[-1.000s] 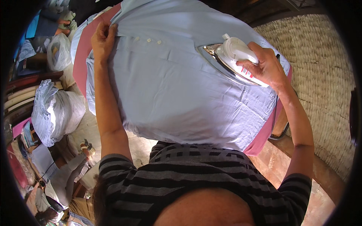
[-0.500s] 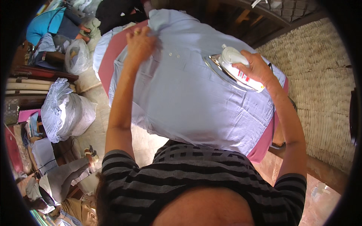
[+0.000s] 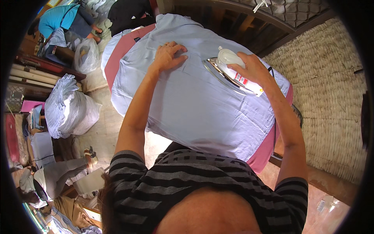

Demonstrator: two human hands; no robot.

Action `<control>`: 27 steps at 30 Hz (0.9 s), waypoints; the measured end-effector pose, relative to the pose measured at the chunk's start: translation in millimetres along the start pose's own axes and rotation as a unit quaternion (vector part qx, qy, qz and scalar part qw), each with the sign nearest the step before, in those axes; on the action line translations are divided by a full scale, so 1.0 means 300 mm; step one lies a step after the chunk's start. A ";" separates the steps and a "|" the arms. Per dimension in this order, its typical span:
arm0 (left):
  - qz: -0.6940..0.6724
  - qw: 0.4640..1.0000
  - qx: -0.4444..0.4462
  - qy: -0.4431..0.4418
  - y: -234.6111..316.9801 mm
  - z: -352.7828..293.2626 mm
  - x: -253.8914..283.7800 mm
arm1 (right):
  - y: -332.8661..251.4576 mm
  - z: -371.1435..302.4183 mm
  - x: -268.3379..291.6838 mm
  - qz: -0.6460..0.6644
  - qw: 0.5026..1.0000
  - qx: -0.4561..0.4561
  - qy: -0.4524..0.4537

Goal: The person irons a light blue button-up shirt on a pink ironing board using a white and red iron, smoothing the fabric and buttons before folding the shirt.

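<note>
A light blue garment (image 3: 187, 105), probably a shirt, lies spread over an ironing board with a maroon cover (image 3: 124, 47). My right hand (image 3: 253, 68) is wrapped round the handle of a white steam iron (image 3: 238, 78). The iron's metal soleplate rests on the cloth at the right, tip toward the upper left. On the garment's upper left part lies my left hand (image 3: 170, 55), thumb and fingers apart, with nothing visible in it. Fine wrinkles show near the garment's right edge, and soft folds run to the left of my left hand.
A tied bundle in clear plastic (image 3: 72, 107) stands on the floor at the left, with a smaller plastic bag (image 3: 86, 56) beyond it. Two people (image 3: 58, 19) (image 3: 58, 179) are at the left. A woven mat (image 3: 319, 105) lies right of the board; a dark lattice frame (image 3: 288, 15) stands behind.
My left hand has moved right across the garment, and its fingers look less blurred. The cloth at the left now spreads over more of the maroon cover. The iron stays in my right hand.
</note>
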State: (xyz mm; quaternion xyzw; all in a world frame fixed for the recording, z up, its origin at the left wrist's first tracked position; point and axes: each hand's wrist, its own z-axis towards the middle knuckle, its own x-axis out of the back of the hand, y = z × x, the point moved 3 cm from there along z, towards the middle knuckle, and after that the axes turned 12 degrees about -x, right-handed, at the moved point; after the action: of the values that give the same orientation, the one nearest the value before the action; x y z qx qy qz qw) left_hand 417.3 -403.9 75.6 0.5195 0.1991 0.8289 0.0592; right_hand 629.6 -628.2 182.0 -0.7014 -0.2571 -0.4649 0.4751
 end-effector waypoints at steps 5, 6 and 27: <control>-0.019 0.999 0.005 0.047 -0.014 -0.005 -0.017 | 0.037 -0.039 0.015 -0.015 0.999 0.030 0.003; -0.027 0.998 0.003 0.061 -0.016 -0.005 -0.019 | 0.052 -0.057 0.023 -0.026 0.999 0.026 0.003; 0.044 0.994 -0.041 0.091 -0.071 -0.018 -0.005 | -0.110 0.140 -0.031 -0.030 0.999 0.039 -0.001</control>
State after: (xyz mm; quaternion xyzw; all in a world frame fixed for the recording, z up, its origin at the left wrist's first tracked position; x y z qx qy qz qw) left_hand 411.0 -386.3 64.0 0.4476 0.1461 0.8819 0.0253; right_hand 616.3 -575.6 182.7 -0.6747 -0.2963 -0.4680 0.4878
